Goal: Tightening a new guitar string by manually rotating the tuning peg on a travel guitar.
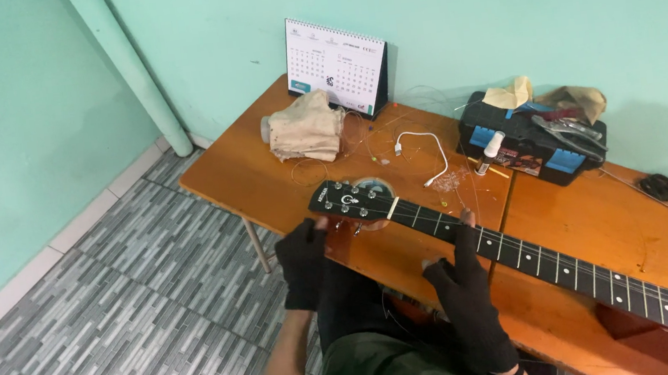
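1. Lower centre: left hand (302,263) in a black fingerless glove, fingers curled at the near edge of the guitar headstock (349,201), seemingly on a tuning peg; the grip itself too small to make out.
2. Right of it: right hand (464,288), gloved alike, forefinger stretched up onto the guitar neck (557,259), thumb spread wide, holding nothing.
3. Guitar body cut off at the lower right corner; neck running from there up-left across the orange table (250,171).
4. Mid-table: white cable (423,150) and thin loose strings, hard to trace.
5. Farther: beige cloth (307,127) at upper centre-left, black toolbox (535,146) at right, pliers on top.
6. Farthest: desk calendar (336,65) against the green wall.
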